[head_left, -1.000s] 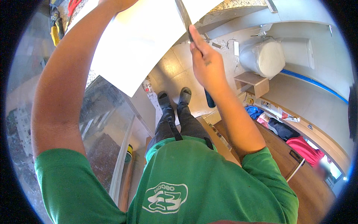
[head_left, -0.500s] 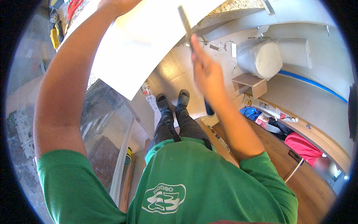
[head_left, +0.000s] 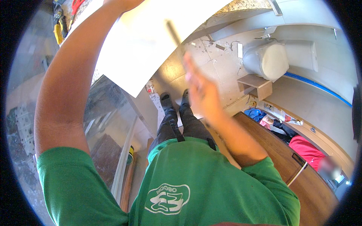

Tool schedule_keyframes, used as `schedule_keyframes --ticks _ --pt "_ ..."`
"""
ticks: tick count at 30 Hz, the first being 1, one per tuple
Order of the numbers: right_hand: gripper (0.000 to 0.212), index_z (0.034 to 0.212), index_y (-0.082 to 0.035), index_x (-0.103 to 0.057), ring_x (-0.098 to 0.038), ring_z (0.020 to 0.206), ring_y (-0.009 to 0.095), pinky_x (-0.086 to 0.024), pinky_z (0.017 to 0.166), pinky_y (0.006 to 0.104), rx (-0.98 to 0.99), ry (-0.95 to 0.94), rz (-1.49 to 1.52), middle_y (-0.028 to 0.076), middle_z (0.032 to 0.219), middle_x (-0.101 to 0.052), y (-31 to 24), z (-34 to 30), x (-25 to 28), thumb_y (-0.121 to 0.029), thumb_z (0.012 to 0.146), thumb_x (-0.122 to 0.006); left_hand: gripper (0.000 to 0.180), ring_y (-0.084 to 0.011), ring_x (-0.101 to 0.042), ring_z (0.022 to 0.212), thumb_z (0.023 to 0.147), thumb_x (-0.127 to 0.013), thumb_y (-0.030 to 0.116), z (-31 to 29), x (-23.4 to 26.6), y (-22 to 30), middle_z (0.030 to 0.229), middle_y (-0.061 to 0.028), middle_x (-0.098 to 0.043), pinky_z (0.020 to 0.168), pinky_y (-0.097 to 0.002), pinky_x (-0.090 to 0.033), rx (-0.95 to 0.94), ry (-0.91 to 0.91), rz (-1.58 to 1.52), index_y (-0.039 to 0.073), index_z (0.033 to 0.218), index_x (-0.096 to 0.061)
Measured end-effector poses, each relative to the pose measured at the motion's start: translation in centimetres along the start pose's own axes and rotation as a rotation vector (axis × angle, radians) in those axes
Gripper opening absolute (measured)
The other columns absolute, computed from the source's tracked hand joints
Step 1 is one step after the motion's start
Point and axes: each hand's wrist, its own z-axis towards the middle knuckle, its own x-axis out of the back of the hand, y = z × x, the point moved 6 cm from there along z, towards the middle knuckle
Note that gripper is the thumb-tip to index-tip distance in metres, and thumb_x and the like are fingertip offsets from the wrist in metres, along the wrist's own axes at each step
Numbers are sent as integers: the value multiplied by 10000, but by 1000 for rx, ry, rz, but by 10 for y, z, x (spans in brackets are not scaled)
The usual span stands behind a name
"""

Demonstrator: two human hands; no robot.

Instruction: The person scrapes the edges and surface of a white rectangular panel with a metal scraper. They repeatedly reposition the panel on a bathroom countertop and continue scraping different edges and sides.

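Observation:
A large white sheet (head_left: pixel 132 49) with a curved right edge lies over a speckled stone-like surface (head_left: pixel 243 5). My left hand (head_left: pixel 122 3) rests on the sheet at the top of the view, its fingers cut off by the frame. In my right hand (head_left: pixel 203 90), blurred by motion, is a narrow flat file (head_left: pixel 172 31), gripped at its near end. The file slants up and left across the sheet's right edge; whether it touches that edge I cannot tell.
Yellow-handled pliers (head_left: pixel 59 32) and a red-handled tool (head_left: pixel 76 5) lie upper left. A white toilet (head_left: pixel 273 60), a small open wooden box (head_left: pixel 256 86) and scraps stand or lie on the tiled floor. A person in a red shirt (head_left: pixel 306 151) is at the right, beyond a brown wooden panel (head_left: pixel 264 147).
My right hand and the file have moved down and to the left along the sheet's edge. My left hand stays on the sheet; the view has shifted slightly.

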Motion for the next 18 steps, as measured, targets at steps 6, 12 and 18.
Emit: schedule_keyframes --ticks 6,12,18 --pt "676 1591 -219 -433 -697 772 315 -559 750 410 37 -5 39 243 902 -689 -22 10 -6 14 969 -560 824 -370 -91 1602 977 -393 741 0 0 1 1737 -105 -174 1294 -535 -45 3 3 9 266 1645 -310" --pt "659 1603 -240 -408 -693 755 300 -556 731 389 -210 -10 -34 259 902 -678 -14 30 11 -17 995 -531 831 -370 -82 1603 978 -389 741 0 2 1 1740 -110 -159 1293 -532 -46 -2 -6 29 266 1652 -288" --pt "659 1624 -209 -366 -675 721 261 -557 689 370 226 83 10 172 865 -697 -36 -7 -1 -19 1009 -507 838 -382 -97 1598 979 -389 742 -3 -3 1 1735 -125 -170 1288 -544 -54 -26 3 34 252 1652 -290"
